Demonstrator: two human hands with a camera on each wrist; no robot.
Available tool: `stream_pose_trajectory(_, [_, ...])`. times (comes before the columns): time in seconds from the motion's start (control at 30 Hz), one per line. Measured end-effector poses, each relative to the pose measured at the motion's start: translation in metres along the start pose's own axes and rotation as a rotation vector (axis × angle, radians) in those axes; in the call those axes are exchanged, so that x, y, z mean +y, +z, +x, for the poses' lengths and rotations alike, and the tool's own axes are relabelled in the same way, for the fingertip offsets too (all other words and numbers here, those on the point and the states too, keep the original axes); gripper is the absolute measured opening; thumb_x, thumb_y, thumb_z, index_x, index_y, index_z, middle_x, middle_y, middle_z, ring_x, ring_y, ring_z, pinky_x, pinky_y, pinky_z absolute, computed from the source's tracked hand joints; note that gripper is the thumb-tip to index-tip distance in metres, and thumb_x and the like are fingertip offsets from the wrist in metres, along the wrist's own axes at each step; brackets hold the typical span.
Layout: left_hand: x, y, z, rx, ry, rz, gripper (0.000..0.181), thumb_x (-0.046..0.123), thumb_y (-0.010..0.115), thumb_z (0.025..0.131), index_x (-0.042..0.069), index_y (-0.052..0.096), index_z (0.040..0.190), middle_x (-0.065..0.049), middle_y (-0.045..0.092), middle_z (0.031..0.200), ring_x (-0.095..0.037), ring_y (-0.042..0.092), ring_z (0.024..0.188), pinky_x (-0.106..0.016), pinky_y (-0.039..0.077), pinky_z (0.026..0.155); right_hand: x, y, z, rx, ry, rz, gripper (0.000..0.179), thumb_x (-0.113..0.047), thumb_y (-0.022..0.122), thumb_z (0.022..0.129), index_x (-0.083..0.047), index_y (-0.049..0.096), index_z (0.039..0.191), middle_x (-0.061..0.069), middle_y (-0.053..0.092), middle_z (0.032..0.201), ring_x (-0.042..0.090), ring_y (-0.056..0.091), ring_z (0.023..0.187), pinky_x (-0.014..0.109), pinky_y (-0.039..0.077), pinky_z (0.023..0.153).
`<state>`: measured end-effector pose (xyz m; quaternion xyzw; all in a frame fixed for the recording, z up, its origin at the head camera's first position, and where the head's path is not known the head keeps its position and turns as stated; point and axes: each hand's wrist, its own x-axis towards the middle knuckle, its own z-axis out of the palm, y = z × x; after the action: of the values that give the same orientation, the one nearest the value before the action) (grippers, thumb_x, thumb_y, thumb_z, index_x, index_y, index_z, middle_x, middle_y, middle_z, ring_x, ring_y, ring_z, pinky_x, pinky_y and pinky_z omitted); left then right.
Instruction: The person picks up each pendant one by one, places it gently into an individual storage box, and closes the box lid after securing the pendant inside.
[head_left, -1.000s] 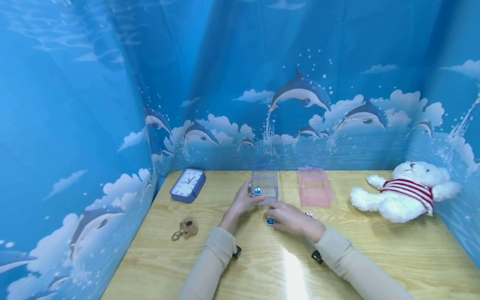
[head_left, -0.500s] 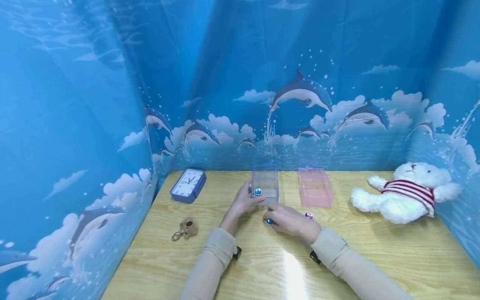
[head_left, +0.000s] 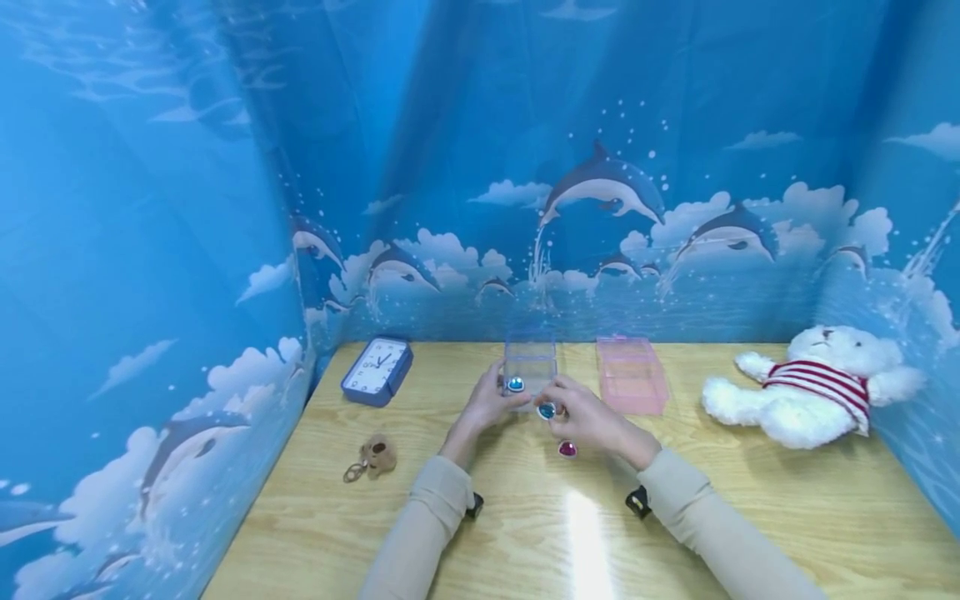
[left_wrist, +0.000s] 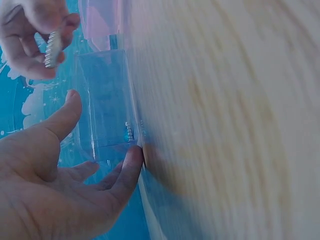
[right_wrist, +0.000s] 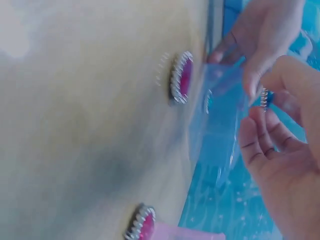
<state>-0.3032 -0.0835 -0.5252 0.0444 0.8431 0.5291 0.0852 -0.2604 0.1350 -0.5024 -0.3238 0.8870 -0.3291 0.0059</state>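
Right fingers (right_wrist: 251, 143) and gem (head_left: 547, 411) nearer box (head_left: 533, 370)

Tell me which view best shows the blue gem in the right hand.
The head view, where the blue gem held by the right hand has its blue face to the camera. Both wrist views catch it nearly edge-on: the left shows its pale ridged rim, the right that rim with a sliver of blue.
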Motion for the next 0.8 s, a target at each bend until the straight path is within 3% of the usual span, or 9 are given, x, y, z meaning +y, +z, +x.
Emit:
stream_pose_trajectory(0.23, [0.001,0.000,-0.002,-0.003,-0.007,0.003,0.097,0.022,0.084,0.090,0.011,0.025,0.167,-0.026,0.055,0.151,-0.044,0.056,0.138,-0.060,0.046,0.120,0.012,-0.014,0.008,0.095,0.094,0.098,0.037,-0.005,0.073,0.084,-0.002,0.072,0.121,0.009,0.064,0.107,0.014,0.061,0.085,0.021,0.057,0.073])
stream_pose_trajectory(0.47, [0.000,0.001,-0.002,0.000,-0.015,-0.002,0.095,0.020,0.083,0.091,0.013,0.026,0.167,-0.025,0.056,0.150,-0.044,0.055,0.138,-0.062,0.044,0.120,0.025,-0.021,0.019,0.163,0.104,0.106,0.035,-0.006,0.074,0.086,0.001,0.071,0.120,0.014,0.064,0.111,0.014,0.060,0.085,0.024,0.054,0.073])
stream_pose_trajectory(0.8, [0.002,0.001,-0.002,-0.003,-0.012,0.031,0.098,0.022,0.083,0.091,0.010,0.023,0.167,-0.026,0.057,0.149,-0.045,0.058,0.135,-0.062,0.047,0.118,0.036,-0.013,0.037,0.237,0.081,0.074,0.037,-0.005,0.076,0.083,0.000,0.073,0.119,0.013,0.067,0.107,0.020,0.060,0.084,0.022,0.050,0.070])
